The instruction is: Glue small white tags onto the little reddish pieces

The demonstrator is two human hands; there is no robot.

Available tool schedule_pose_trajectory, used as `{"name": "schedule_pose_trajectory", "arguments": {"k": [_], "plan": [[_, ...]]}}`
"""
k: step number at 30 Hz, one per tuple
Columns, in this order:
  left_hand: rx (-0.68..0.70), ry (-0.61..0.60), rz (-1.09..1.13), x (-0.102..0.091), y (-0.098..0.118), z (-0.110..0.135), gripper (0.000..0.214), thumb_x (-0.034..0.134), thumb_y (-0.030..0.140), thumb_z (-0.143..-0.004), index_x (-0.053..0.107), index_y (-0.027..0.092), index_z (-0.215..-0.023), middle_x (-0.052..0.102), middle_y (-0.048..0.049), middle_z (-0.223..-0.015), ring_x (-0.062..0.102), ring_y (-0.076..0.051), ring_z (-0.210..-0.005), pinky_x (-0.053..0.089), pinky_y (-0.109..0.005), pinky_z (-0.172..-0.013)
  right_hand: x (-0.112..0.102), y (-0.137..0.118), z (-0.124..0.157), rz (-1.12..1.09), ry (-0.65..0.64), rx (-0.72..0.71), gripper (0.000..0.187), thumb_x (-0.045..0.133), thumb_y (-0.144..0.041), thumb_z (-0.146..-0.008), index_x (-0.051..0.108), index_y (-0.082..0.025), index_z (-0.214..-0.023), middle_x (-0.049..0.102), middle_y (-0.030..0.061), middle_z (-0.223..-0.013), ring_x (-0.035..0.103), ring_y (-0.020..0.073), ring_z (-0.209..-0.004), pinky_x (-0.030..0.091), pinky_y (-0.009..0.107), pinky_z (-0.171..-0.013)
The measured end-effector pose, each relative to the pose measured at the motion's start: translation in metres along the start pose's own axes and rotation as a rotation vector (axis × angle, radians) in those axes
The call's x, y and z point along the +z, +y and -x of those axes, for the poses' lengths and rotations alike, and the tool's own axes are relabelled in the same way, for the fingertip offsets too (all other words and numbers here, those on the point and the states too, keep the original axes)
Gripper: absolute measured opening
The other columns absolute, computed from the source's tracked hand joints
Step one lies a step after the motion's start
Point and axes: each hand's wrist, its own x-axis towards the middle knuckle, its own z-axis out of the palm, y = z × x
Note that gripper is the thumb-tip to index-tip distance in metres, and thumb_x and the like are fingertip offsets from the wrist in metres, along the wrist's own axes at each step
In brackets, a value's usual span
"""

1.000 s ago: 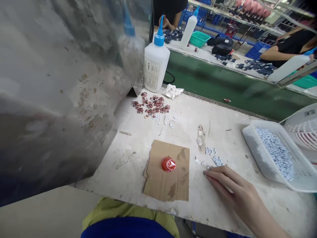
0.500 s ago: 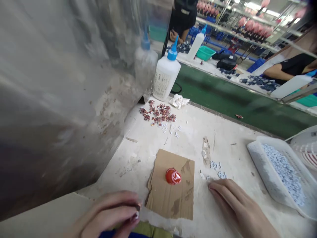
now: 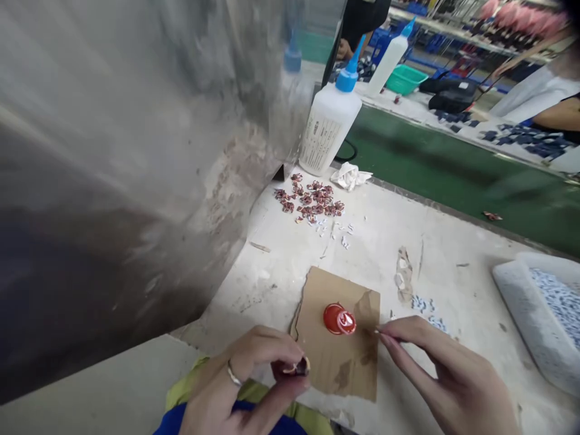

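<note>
My left hand, with a ring on one finger, pinches a small dark brown-red part with a tan edge, just over the lower left of a cardboard piece. On the cardboard lies a glossy red round patch with a paler-rimmed red disc overlapping it; I cannot tell whether it is liquid or solid. At the cardboard's right edge, the thumb and forefinger of my right hand are closed on a tiny pale piece. Similar small white-blue pieces lie beyond that hand.
Several brown-red parts lie farther back near a white bottle with a blue nozzle and a crumpled tissue. A metal wall rises on the left. At right stands a white basket of small pieces. Co-workers sit across the green belt.
My left hand has moved up and right to the cardboard with its part. My right hand has come away from the small pieces to the cardboard's edge. The view has shifted.
</note>
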Motion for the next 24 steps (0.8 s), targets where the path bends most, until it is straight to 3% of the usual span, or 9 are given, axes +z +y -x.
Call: {"name": "schedule_pose_trajectory", "arguments": {"k": [4,7,10,13,24], "plan": [[-0.076,0.009,0.093,0.005,-0.002,0.003,0.024,0.068,0.004,-0.093,0.056,0.024,-0.097,0.073,0.0077,-0.101,0.078,-0.005,-0.089,0.064,-0.01,-0.085,0.008,-0.01,-0.009,-0.008,0.002,-0.024,0.012,0.066,-0.019,-0.099,0.069,-0.027,-0.108,0.079,-0.0005,-0.101,0.078,0.0138,-0.087,0.062,0.019,-0.077],[-0.106,0.037,0.001,0.004,0.0,-0.001,0.022,0.073,0.012,-0.093,0.063,0.027,-0.106,0.076,0.0096,-0.096,0.078,-0.003,-0.083,0.061,-0.005,-0.084,0.01,-0.012,-0.01,0.006,-0.007,-0.044,0.015,0.066,-0.016,-0.099,0.069,-0.027,-0.11,0.078,0.0004,-0.103,0.077,0.0139,-0.089,0.062,0.02,-0.078],[-0.025,0.006,-0.084,0.002,0.002,-0.007,0.024,0.075,0.012,-0.092,0.068,0.026,-0.111,0.077,0.0078,-0.094,0.075,-0.001,-0.082,0.056,-0.001,-0.084,0.01,-0.013,-0.011,0.044,-0.021,-0.096,0.016,0.065,-0.013,-0.098,0.068,-0.026,-0.107,0.076,0.0016,-0.102,0.075,0.014,-0.088,0.061,0.021,-0.077],[0.04,-0.03,-0.059,0.002,0.003,-0.01,0.024,0.072,0.005,-0.092,0.07,0.021,-0.109,0.077,0.0046,-0.092,0.075,-0.003,-0.081,0.058,-0.004,-0.083,0.011,-0.014,-0.01,0.078,-0.028,-0.113,0.018,0.063,-0.012,-0.099,0.068,-0.026,-0.109,0.075,0.0031,-0.103,0.075,0.0148,-0.089,0.061,0.023,-0.076],[0.068,-0.071,-0.06,0.014,0.001,-0.013,0.037,0.078,0.002,-0.086,0.074,0.022,-0.118,0.08,0.0029,-0.098,0.078,-0.006,-0.082,0.06,-0.006,-0.084,0.008,-0.019,-0.01,0.025,-0.007,-0.048,0.02,0.064,-0.013,-0.097,0.07,-0.029,-0.108,0.077,0.0015,-0.102,0.077,0.0174,-0.085,0.063,0.026,-0.074]]}}
